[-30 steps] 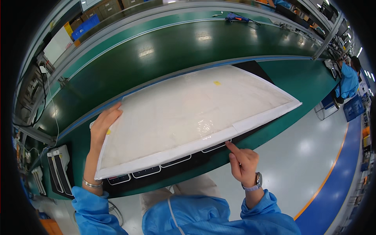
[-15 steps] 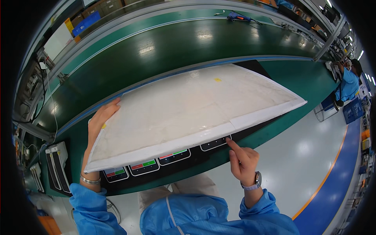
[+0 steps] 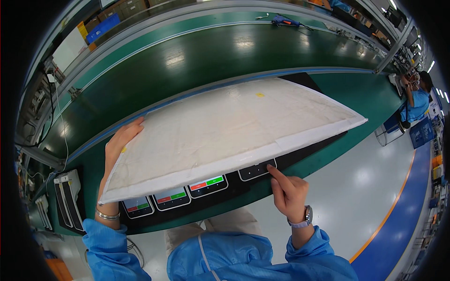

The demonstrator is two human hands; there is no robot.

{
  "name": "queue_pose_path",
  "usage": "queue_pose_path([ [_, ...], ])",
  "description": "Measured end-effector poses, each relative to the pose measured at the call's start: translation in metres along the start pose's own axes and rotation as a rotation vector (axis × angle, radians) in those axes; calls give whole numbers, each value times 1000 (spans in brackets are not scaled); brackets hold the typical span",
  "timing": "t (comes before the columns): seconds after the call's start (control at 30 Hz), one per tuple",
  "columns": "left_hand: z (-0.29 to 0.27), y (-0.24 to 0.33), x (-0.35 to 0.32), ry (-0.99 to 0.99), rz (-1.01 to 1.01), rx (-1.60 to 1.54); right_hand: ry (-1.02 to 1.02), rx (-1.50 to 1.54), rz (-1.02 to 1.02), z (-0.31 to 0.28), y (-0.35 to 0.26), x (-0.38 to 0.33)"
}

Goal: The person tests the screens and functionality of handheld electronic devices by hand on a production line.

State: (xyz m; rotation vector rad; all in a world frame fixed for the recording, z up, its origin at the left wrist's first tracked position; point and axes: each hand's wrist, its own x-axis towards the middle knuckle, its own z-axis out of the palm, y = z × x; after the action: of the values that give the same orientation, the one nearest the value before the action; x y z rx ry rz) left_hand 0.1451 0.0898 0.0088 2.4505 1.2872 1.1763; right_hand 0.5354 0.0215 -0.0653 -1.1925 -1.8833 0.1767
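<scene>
My left hand [image 3: 123, 140] grips the left edge of a large white, film-covered panel [image 3: 220, 131], its fingers lying over the top face and its thumb hidden. The panel slants above a row of flat touchscreen devices [image 3: 172, 198] and covers their far parts. My right hand [image 3: 291, 194] holds nothing; its index finger is stretched out and touches the dark near end of the rightmost device [image 3: 253, 173], beneath the panel's near edge. The other fingers are curled in. Red and green blocks show on the lit screens to the left.
A black mat [image 3: 307, 152] lies under the devices on the green bench [image 3: 361, 96]. More devices stand on edge [image 3: 68, 199] at the left. Behind runs a dark green belt [image 3: 201, 54], with a blue tool [image 3: 286, 21] beyond. A co-worker in blue [image 3: 416, 103] sits at far right.
The panel's near edge has risen slightly, uncovering more of the screens. My right index finger has shifted a little left on the device. The co-worker's hands have moved.
</scene>
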Motion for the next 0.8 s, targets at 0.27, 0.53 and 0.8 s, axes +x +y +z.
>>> queue_pose_path([
  [0.27, -26, -22, 17, 289, -416, -84, 82, 118, 90, -5, 5, -7],
  [0.53, -104, -70, 20, 224, -860, -259, 64, 82, 117, -14, 11, -3],
  [0.8, -129, -123, 32, 136, -880, -221, 96, 22, 99, -14, 8, 21],
])
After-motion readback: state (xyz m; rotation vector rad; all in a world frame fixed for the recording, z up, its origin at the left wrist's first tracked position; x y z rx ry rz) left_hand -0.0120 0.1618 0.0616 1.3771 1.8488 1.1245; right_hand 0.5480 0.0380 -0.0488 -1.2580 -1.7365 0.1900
